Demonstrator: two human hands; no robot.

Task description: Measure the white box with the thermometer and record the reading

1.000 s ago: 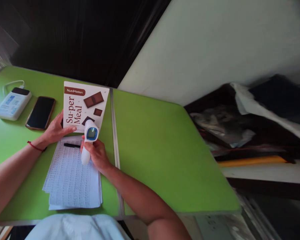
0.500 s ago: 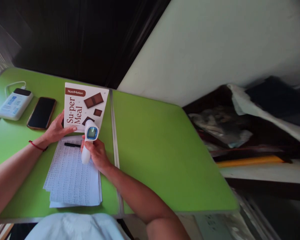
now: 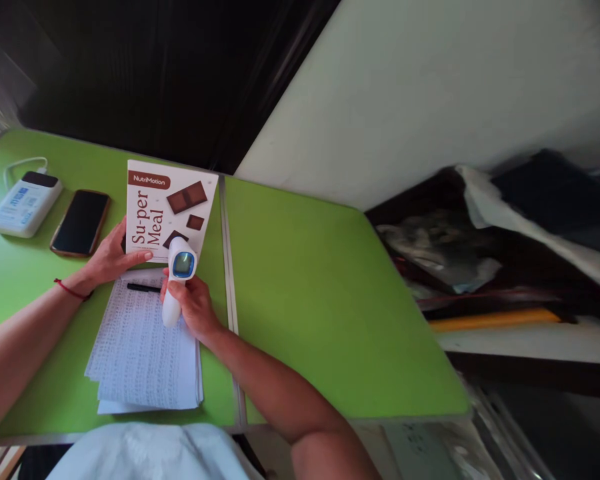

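Observation:
My right hand (image 3: 196, 308) grips a white infrared thermometer (image 3: 176, 280) with a lit blue screen, its head pointed at a white "Su-per Meal" box (image 3: 165, 208). My left hand (image 3: 111, 259) rests on the box's near left edge, thumb along its bottom side. A red string circles my left wrist. Under both hands lies a stack of printed sheets (image 3: 143, 347) with a black pen (image 3: 144, 288) across its top.
On the green table (image 3: 310, 293), left of the box, lie a dark phone (image 3: 81, 223) and a white power bank (image 3: 24, 203) with a cable. A metal seam (image 3: 229, 267) splits the tabletop. Cluttered dark bags and a yellow bar (image 3: 495, 320) sit beyond the right edge.
Both hands, the thermometer and the box hold their places. Only the camera view has shifted slightly.

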